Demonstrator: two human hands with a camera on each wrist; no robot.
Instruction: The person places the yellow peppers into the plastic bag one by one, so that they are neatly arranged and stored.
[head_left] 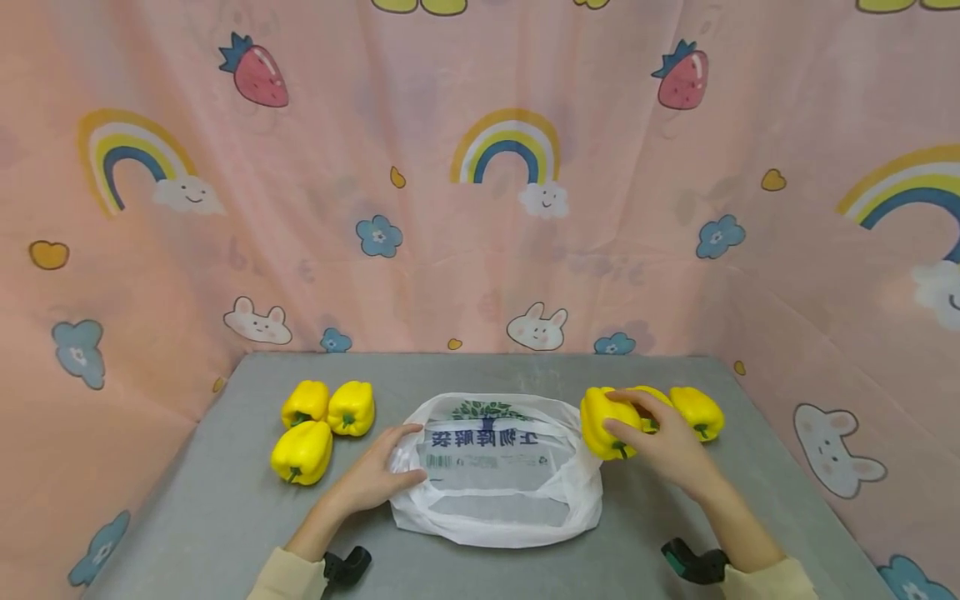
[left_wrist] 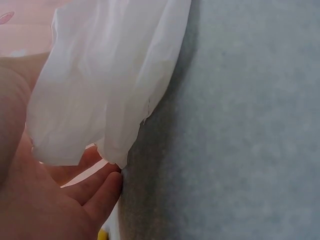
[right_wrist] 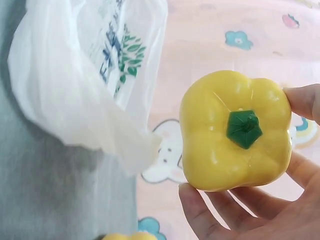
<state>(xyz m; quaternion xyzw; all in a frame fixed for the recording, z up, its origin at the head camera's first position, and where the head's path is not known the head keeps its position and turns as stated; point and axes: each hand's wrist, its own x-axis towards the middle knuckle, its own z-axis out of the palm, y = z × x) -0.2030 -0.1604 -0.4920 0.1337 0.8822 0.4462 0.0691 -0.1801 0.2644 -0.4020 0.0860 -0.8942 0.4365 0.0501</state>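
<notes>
A white plastic bag with a tree print and mirrored lettering sits with its mouth spread wide. My left hand holds its left rim, thumb and fingers spread over the edge; in the left wrist view the bag's white film hides part of the fingers. With my right hand I grip a yellow bell pepper at the bag's right rim. The right wrist view shows that bell pepper between thumb and fingers, its green stem facing the camera.
Two more yellow bell peppers stand behind my right hand, one at the far right and one partly hidden. Three others cluster at the left of the grey tabletop. A pink printed curtain encloses the back and sides.
</notes>
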